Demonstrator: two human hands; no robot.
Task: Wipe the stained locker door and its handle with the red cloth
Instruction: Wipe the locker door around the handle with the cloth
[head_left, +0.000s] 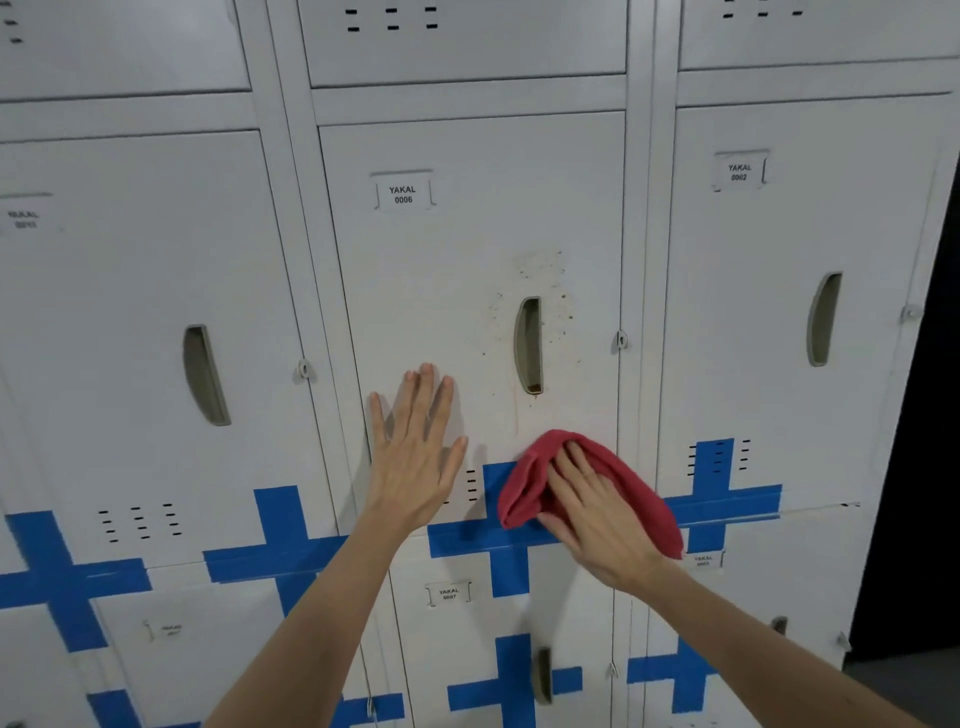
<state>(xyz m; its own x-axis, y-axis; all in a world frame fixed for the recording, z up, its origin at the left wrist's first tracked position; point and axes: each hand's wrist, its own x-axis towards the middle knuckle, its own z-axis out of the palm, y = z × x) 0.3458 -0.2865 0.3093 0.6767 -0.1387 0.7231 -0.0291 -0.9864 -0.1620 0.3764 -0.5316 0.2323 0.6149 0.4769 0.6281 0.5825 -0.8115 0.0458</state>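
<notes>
Your left hand (415, 457) lies flat and open against the lower left part of the locker door (441, 291), fingers spread and pointing up, holding nothing. Your right hand (597, 514) presses the red cloth (524, 483) against the bottom edge of the same door, just below the handle (529, 345). The palm is spread over the cloth with the fingers laid flat on it rather than curled round it; the cloth bunches up around your fingertips and trails back along the outer side of your hand toward the wrist.

The door is the middle one, with a label (403, 194) reading YAKAL 0006 near its top. The handle is a recessed vertical slot on the right side of the door, and the cloth sits apart from it, lower down. Brown specks (545, 275) are scattered above and to both sides of the handle, and a faint brownish streak (516, 410) runs down from beside the slot's lower end toward the cloth.

Blue tape (498, 538) forms a cross over the bottom of the door, and the cloth covers part of it. A small latch loop (621, 340) sits on the frame just right of the door.
</notes>
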